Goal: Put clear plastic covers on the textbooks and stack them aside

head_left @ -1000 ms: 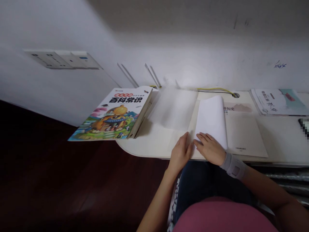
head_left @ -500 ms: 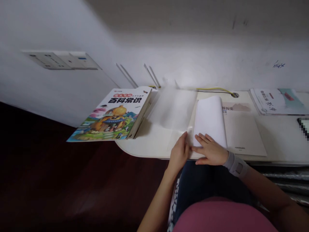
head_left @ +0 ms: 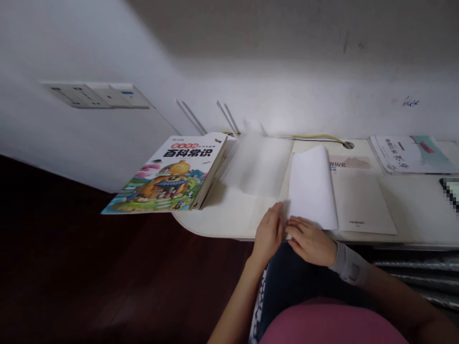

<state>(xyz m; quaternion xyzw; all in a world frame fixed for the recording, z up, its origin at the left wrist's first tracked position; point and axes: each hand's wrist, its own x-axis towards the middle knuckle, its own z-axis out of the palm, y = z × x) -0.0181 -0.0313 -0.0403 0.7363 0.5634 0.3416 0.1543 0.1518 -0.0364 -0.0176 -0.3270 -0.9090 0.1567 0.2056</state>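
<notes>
Watching both hands right at the near edge of the cream desk (head_left: 215, 222), and they're working close together. The left hand (head_left: 268, 234) stands on its side, fingers (head_left: 277, 212) curled up against the edge of a white leaf (head_left: 310, 188), while the right hand (head_left: 310, 241), with a grey wrist brace (head_left: 349, 265), lies fairly flat with its fingers across the leaf's lower corner. Neither looks clenched, but from here I can't tell if either is actually gripping the paper.

That leaf stands curled up from a beige booklet (head_left: 360, 200) lying flat on the desk, its title partly hidden. Just left of it, a blurred, translucent plastic sheet (head_left: 258, 165) spreads across the desktop, touching the booklet's side.

Further left, a thick picture encyclopedia (head_left: 172, 174) sits tilted, its colorful cover hanging past the desk's rounded edge over the dark wood floor (head_left: 107, 267). Along the back, a yellow cable (head_left: 319, 137) runs into a round desk grommet (head_left: 348, 145), a second booklet (head_left: 412, 155) lies at the far right, and a socket panel (head_left: 96, 95) sits on the wall (head_left: 287, 86).
</notes>
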